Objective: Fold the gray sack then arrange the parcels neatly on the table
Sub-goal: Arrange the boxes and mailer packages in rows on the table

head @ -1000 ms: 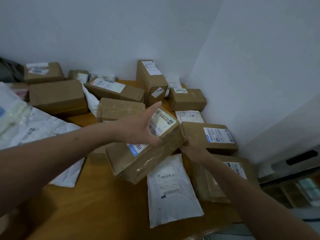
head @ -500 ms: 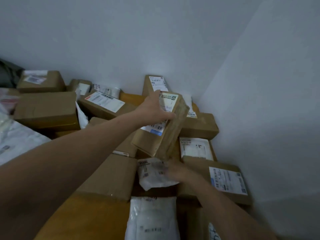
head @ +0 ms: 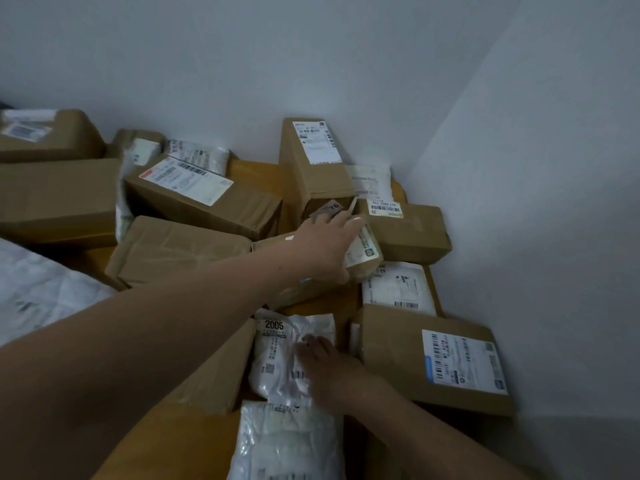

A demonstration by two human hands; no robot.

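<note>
My L hand (head: pixel 329 245): fingers together across top of brown box (head: pixel 363 258), thumb clamped on near side, arm stretched fwd. Box tilted, label up; tall box (head: pixel 311 174) just beyond my fingertips. R hand (head: pixel 332 368) lies on crumpled white mailer (head: pixel 277 355), can't tell if gripping.

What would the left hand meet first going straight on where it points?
Likely the small brown box by the wall: the left hand, holding a labelled box, points at its near edge. The gap is hard to judge.

L hand (head: pixel 325 244) grips labelled cardboard box (head: pixel 363 252) nr desk (head: pixel 166 445) far-right corner; R hand (head: pixel 329 365) rests flat on white poly mailer (head: pixel 277 355) marked 2005.
</note>
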